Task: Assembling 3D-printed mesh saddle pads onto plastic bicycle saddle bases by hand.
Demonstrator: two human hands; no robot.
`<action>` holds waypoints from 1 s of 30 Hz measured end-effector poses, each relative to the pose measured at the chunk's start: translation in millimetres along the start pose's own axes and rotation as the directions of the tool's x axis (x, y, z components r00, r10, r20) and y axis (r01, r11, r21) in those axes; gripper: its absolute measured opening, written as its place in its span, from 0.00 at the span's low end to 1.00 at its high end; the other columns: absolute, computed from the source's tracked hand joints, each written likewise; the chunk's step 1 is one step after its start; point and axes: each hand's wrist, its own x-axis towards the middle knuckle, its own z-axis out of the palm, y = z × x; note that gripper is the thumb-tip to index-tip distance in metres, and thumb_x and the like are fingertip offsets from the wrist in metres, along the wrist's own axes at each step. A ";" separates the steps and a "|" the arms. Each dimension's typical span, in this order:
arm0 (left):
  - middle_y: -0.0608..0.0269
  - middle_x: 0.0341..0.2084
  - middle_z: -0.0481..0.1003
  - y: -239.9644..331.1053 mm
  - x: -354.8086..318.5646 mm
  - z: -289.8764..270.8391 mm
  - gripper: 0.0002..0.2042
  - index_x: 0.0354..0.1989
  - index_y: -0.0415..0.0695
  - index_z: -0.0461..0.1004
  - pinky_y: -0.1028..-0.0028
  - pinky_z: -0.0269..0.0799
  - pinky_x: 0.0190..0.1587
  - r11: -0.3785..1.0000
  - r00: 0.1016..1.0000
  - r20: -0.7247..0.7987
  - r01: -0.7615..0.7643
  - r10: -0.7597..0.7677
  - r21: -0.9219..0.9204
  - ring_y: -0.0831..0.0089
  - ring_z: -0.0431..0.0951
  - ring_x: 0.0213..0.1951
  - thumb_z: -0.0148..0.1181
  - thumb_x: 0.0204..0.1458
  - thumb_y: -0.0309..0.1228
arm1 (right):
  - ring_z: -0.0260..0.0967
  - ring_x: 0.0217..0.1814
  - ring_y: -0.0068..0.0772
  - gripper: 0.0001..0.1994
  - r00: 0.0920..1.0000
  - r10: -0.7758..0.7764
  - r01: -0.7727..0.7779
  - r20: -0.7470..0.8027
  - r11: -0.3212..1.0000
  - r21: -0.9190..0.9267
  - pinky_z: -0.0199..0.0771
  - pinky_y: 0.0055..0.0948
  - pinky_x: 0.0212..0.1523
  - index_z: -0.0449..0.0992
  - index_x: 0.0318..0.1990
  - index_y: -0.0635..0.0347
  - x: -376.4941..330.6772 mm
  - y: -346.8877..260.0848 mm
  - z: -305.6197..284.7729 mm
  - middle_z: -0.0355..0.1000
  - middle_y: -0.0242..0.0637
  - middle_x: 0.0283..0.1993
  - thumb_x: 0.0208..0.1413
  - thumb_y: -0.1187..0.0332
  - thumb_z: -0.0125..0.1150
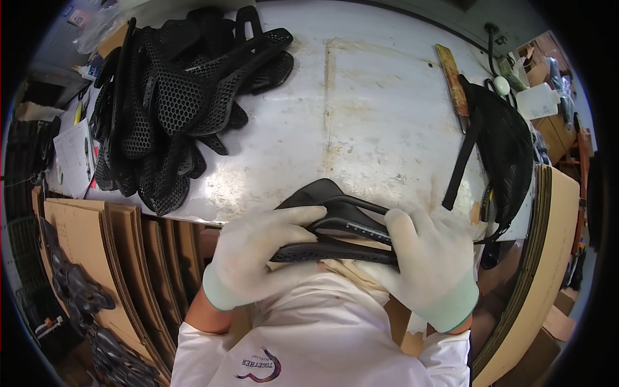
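In front of my body, at the table's near edge, I hold a black bicycle saddle (348, 222) with a long central opening. My left hand (267, 248), in a white glove with a pale green cuff, grips its left end, fingers over the top. At the other end my right hand (429, 258), gloved the same way, is closed round the saddle with the thumb underneath. Below the saddle, between the hands, a cream cloth (354, 276) shows in part. The undersides of both grips are hidden.
A heap of black honeycomb saddle parts (177, 106) covers the table's (380, 116) left side. A wooden-handled tool (452, 80) and a black mesh bag (500, 142) lie at right, near a white bottle (539, 101). Cardboard sheets (84, 245) stand at left, more cardboard (545, 258) at right.
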 end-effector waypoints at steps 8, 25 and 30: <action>0.47 0.42 0.87 -16.3 -1.5 23.4 0.19 0.38 0.37 0.84 0.74 0.81 0.38 0.982 0.937 -0.338 0.023 -0.087 -0.187 0.64 0.88 0.36 0.84 0.42 0.36 | 0.71 0.21 0.33 0.28 0.980 0.024 -0.032 -0.199 0.999 -0.038 0.66 0.36 0.22 0.75 0.39 0.53 6.3 -16.5 10.2 0.66 0.32 0.26 0.54 0.35 0.66; 0.35 0.40 0.85 -10.1 -6.5 32.8 0.27 0.36 0.36 0.70 0.66 0.85 0.44 0.998 0.945 -0.319 0.055 -0.065 -0.039 0.60 0.89 0.39 0.89 0.36 0.29 | 0.66 0.19 0.31 0.31 0.965 0.020 -0.027 -0.260 0.999 -0.026 0.62 0.36 0.20 0.71 0.30 0.48 10.6 -10.8 16.8 0.62 0.31 0.23 0.48 0.28 0.65; 0.42 0.42 0.86 -12.3 -3.4 32.5 0.23 0.36 0.36 0.76 0.72 0.84 0.39 0.998 0.955 -0.296 -0.004 -0.013 -0.055 0.65 0.89 0.38 0.87 0.38 0.30 | 0.66 0.19 0.32 0.31 0.966 0.047 -0.051 -0.254 0.999 -0.011 0.63 0.35 0.22 0.72 0.30 0.48 6.8 -12.6 22.0 0.62 0.31 0.23 0.47 0.28 0.66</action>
